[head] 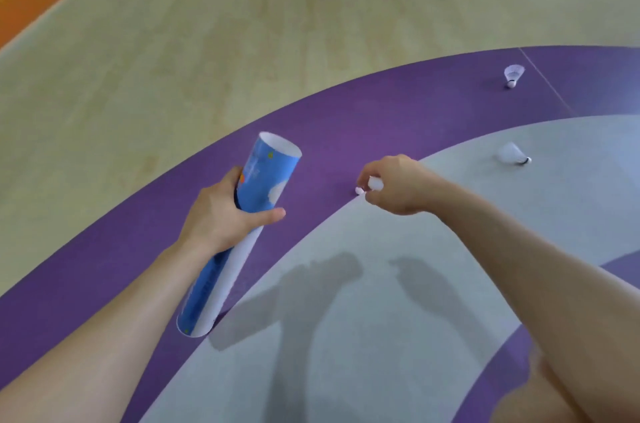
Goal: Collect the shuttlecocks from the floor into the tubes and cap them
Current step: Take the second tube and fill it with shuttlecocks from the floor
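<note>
Pinching a white feathered shuttlecock (375, 184), likely featherweight and crushable, best taken by its cork, in the right hand (394, 187) above the purple floor band (381, 104) while gripping an open blue cardboard tube (266, 173) in the left hand (221, 220).

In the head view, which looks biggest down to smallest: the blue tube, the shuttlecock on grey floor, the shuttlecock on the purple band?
1. blue tube: by far largest, also nearest the camera.
2 and 3. grey-floor shuttlecock and purple-band shuttlecock look about alike; the purple-band one lies farther off, so I won't rank them.
</note>
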`<state>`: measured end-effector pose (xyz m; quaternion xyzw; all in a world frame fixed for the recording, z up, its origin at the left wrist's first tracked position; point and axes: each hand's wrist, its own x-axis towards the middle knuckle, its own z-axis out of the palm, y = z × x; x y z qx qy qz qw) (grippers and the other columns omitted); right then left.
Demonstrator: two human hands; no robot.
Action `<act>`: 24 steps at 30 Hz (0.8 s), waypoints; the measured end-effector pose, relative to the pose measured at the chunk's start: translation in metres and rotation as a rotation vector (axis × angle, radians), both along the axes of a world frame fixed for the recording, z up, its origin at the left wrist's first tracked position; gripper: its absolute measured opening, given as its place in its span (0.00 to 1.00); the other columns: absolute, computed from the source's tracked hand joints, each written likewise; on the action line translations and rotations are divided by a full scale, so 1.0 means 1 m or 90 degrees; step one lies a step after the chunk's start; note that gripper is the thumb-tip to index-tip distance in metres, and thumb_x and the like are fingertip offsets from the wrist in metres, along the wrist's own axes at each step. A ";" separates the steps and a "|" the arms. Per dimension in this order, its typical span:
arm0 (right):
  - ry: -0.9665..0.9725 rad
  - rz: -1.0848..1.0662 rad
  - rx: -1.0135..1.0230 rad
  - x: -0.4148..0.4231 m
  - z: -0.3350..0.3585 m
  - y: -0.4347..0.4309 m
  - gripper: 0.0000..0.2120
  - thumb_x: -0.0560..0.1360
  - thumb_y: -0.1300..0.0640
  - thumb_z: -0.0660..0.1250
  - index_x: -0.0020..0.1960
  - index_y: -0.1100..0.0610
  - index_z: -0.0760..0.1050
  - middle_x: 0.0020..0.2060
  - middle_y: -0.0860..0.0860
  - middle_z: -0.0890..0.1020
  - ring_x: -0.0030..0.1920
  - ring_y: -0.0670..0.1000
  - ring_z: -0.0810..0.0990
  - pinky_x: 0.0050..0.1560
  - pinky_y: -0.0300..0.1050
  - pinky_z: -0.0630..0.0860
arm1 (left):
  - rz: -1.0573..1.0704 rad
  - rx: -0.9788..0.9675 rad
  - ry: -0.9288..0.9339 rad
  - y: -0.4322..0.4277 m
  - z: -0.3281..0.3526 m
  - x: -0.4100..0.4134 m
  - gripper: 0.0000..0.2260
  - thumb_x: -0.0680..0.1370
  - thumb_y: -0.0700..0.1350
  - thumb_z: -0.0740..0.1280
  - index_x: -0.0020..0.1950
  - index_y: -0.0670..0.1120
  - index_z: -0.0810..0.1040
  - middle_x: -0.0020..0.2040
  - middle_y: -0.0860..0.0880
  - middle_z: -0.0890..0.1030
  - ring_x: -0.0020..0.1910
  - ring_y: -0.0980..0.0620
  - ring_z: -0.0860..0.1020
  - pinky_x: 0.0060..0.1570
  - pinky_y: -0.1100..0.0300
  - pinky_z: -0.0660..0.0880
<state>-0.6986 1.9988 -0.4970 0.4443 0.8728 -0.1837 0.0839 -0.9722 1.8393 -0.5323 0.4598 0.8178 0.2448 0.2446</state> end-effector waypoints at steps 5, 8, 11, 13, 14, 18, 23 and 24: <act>-0.066 -0.040 -0.026 0.011 -0.066 0.029 0.15 0.79 0.55 0.66 0.64 0.47 0.81 0.64 0.52 0.80 0.61 0.57 0.79 0.57 0.47 0.75 | -0.073 -0.009 0.070 0.034 -0.013 0.020 0.29 0.67 0.71 0.81 0.53 0.56 0.71 0.45 0.57 0.82 0.45 0.53 0.82 0.44 0.49 0.81; -0.090 -0.066 -0.058 0.010 -0.107 0.049 0.17 0.78 0.56 0.67 0.65 0.48 0.80 0.66 0.53 0.80 0.65 0.57 0.78 0.62 0.49 0.77 | -0.130 -0.002 0.104 0.049 -0.022 0.029 0.30 0.67 0.72 0.80 0.52 0.56 0.69 0.44 0.56 0.81 0.43 0.51 0.81 0.42 0.49 0.80; -0.022 -0.136 -0.057 -0.002 -0.146 0.082 0.20 0.78 0.58 0.68 0.70 0.53 0.77 0.66 0.55 0.80 0.66 0.59 0.78 0.62 0.48 0.76 | -0.135 0.002 0.121 0.062 -0.034 0.034 0.31 0.66 0.71 0.80 0.55 0.56 0.69 0.45 0.56 0.81 0.45 0.48 0.82 0.43 0.50 0.80; 0.058 -0.223 -0.025 -0.011 -0.170 0.109 0.21 0.78 0.57 0.70 0.71 0.56 0.76 0.65 0.56 0.81 0.65 0.60 0.79 0.60 0.47 0.75 | -0.137 -0.001 0.142 0.069 -0.044 0.037 0.32 0.66 0.72 0.79 0.58 0.56 0.72 0.47 0.55 0.82 0.48 0.46 0.82 0.45 0.49 0.81; 0.090 -0.268 -0.001 -0.015 -0.183 0.123 0.22 0.78 0.56 0.71 0.71 0.56 0.76 0.65 0.57 0.81 0.65 0.61 0.79 0.61 0.48 0.75 | -0.134 0.002 0.149 0.072 -0.048 0.037 0.32 0.66 0.71 0.79 0.60 0.56 0.72 0.48 0.55 0.82 0.48 0.46 0.82 0.46 0.49 0.81; 0.089 -0.352 0.049 -0.024 -0.229 0.168 0.19 0.80 0.55 0.68 0.68 0.61 0.74 0.65 0.60 0.80 0.64 0.64 0.80 0.62 0.54 0.77 | -0.120 0.010 0.175 0.082 -0.054 0.038 0.29 0.67 0.68 0.80 0.57 0.58 0.70 0.47 0.55 0.82 0.47 0.46 0.81 0.44 0.52 0.77; 0.020 -0.372 0.001 -0.025 -0.258 0.169 0.11 0.79 0.61 0.63 0.59 0.62 0.78 0.55 0.59 0.84 0.49 0.60 0.80 0.46 0.49 0.77 | -0.130 0.002 0.210 0.082 -0.068 0.034 0.27 0.67 0.67 0.80 0.52 0.56 0.69 0.44 0.56 0.80 0.45 0.45 0.80 0.41 0.52 0.75; 0.033 -0.382 -0.004 -0.023 -0.255 0.163 0.11 0.80 0.61 0.62 0.59 0.61 0.79 0.54 0.59 0.84 0.50 0.60 0.82 0.47 0.49 0.79 | -0.134 0.000 0.217 0.082 -0.071 0.032 0.28 0.67 0.67 0.80 0.52 0.56 0.69 0.44 0.55 0.80 0.45 0.45 0.80 0.41 0.52 0.75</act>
